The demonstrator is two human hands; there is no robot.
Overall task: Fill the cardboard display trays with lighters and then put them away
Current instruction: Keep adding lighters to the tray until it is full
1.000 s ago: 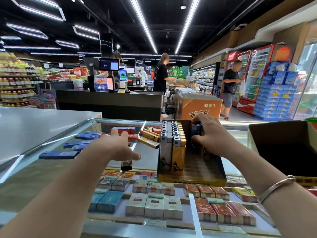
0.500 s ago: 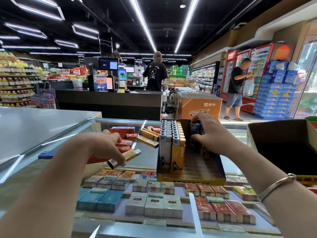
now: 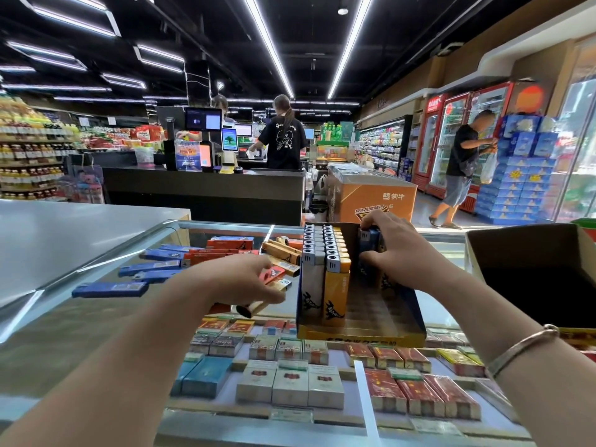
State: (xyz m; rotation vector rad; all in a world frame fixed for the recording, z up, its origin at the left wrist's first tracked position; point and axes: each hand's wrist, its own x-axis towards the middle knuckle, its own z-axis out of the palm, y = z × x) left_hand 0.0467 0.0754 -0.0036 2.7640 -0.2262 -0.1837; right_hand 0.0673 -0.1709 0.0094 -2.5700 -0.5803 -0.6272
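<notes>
Dark ceiling, strip lights [image 3: 267, 43]; black checkout counter [image 3: 206, 195]; red fridges [image 3: 451, 140].

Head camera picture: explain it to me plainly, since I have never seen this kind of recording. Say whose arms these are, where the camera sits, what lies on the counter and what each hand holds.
There is no machine here. A person wears a wide-angle camera on the head, so you look forward and down along their own two arms.

They stand at a glass counter in a shop, with cigarette packs shown under the glass. On it stands a cardboard display tray, with two rows of upright lighters along its left side. Loose lighters, blue, red and gold, lie flat to the left.

The left hand holds a few loose lighters it has gathered. The right hand grips blue lighters standing at the tray's far end. An open dark box sits on the right.
</notes>
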